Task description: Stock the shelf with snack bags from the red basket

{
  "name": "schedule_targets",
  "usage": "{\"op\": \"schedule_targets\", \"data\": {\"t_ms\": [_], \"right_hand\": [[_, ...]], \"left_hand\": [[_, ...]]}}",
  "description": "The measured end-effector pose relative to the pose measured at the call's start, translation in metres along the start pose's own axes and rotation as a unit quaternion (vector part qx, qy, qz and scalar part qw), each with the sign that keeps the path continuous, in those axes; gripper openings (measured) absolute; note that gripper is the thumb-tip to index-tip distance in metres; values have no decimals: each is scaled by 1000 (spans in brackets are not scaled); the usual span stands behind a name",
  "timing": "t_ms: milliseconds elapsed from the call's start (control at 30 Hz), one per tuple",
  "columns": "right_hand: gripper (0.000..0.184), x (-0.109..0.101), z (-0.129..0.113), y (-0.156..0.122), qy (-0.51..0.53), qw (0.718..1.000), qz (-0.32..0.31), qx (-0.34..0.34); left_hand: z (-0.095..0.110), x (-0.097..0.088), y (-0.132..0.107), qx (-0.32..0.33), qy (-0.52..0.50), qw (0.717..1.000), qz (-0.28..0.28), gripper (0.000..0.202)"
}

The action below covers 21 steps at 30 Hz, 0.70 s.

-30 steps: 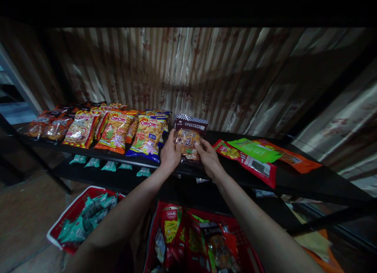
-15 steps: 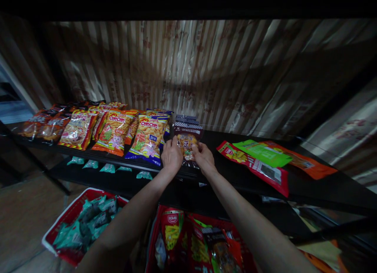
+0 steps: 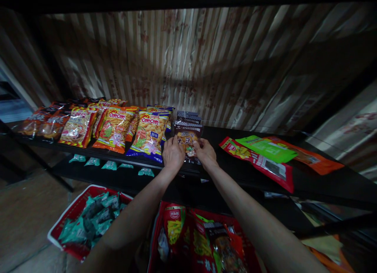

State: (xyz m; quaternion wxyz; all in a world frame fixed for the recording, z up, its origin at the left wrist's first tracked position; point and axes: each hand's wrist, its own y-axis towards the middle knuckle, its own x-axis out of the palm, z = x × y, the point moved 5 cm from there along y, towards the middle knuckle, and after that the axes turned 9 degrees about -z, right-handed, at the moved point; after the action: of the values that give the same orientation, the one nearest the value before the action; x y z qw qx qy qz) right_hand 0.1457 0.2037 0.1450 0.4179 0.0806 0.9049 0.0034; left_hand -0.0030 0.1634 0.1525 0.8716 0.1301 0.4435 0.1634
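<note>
Both my hands close in on a brown snack bag (image 3: 188,132) with a checkered top, which leans on the black shelf (image 3: 229,174). My left hand (image 3: 173,153) grips its left edge, and my right hand (image 3: 206,152) pinches the right edge. Another bag with the same checkered top (image 3: 189,116) shows just behind it. Close to my left hand stands a yellow and blue snack bag (image 3: 149,133). Further left are an orange noodle snack bag (image 3: 114,129) and a red and yellow one (image 3: 78,127).
On the right lie flat red (image 3: 259,163), green (image 3: 266,148) and orange (image 3: 312,159) packets. Below, a red basket (image 3: 55,231) holds teal packets, and another red basket (image 3: 153,241) holds mixed snack bags. Teal packets (image 3: 109,165) sit on the lower shelf. A striped sheet (image 3: 182,61) hangs behind.
The camera view has shifted slightly. My hands stay on the brown snack bag, which seems tilted a little differently; its upper part stands apart from the bag behind.
</note>
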Motion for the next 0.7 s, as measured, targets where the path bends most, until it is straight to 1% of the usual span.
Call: {"op": "schedule_targets", "data": {"t_ms": [167, 267, 433, 533, 700], "right_hand": [[55, -5, -4, -9, -28, 999, 21, -9], [56, -6, -5, -8, -25, 999, 24, -9], [65, -6, -3, 6, 7, 1000, -1, 16], [72, -6, 3, 16, 47, 998, -3, 34], [75, -4, 11, 30, 104, 994, 2, 35]], "left_hand": [[0, -1, 0, 1, 8, 1000, 7, 39], [-1, -1, 0, -5, 3, 1000, 11, 38], [0, 0, -1, -12, -23, 1000, 5, 36], [1, -5, -2, -19, -31, 999, -5, 36], [6, -14, 8, -49, -58, 996, -37, 49]]}}
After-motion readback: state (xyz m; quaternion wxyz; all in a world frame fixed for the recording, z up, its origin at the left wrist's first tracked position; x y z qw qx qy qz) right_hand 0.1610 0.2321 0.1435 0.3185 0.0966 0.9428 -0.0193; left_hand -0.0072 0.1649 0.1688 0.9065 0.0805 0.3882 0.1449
